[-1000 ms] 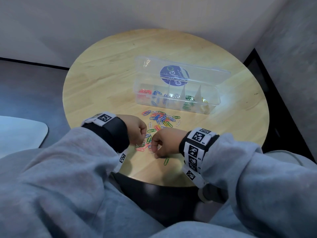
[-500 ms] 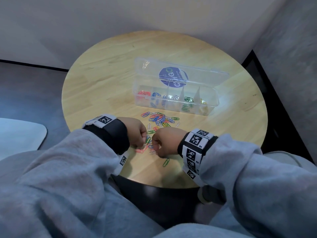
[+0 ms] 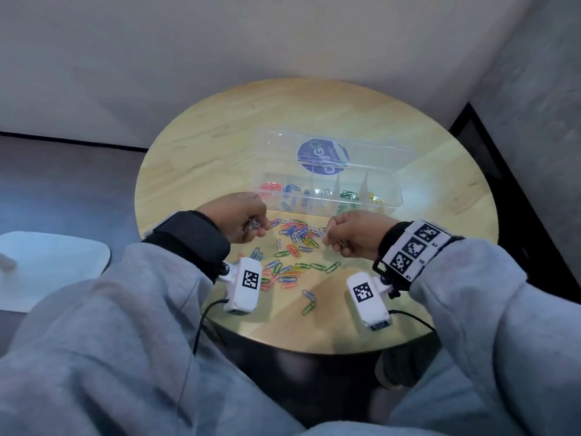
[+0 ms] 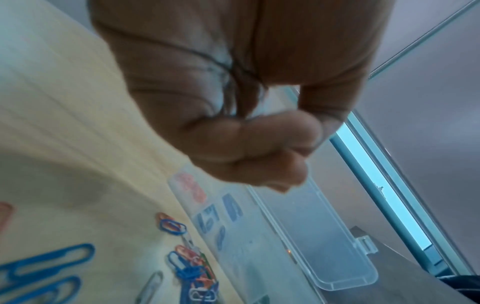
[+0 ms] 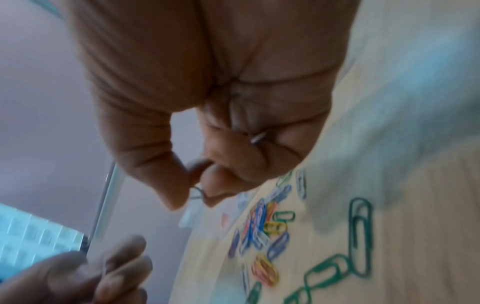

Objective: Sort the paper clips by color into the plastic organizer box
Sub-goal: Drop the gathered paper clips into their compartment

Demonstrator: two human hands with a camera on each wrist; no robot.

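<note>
A clear plastic organizer box [image 3: 390,196] stands open on the round wooden table [image 3: 220,146], its lid leaning back. Its compartments hold red, blue, silver, green and yellow clips. Loose colored paper clips [image 3: 295,236] lie scattered in front of it. My left hand [image 3: 261,227] hovers at the pile's left, its fingers curled round a bunch of silver paper clips [image 3: 253,224]. My right hand [image 3: 327,239] hovers at the pile's right and pinches a thin silver clip [image 5: 196,192] between thumb and forefinger. Another silver clip [image 5: 258,137] is tucked in its curled fingers.
More clips [image 3: 309,302] lie near the table's front edge between my wrists. A white surface [image 3: 53,269] sits low at the left. Walls close in behind the table, and a dark strip [image 3: 509,190] runs along its right side.
Both hands have lifted off the near clips, turned inward and moved apart, closer to the box. Silver clips now show in their grip.
</note>
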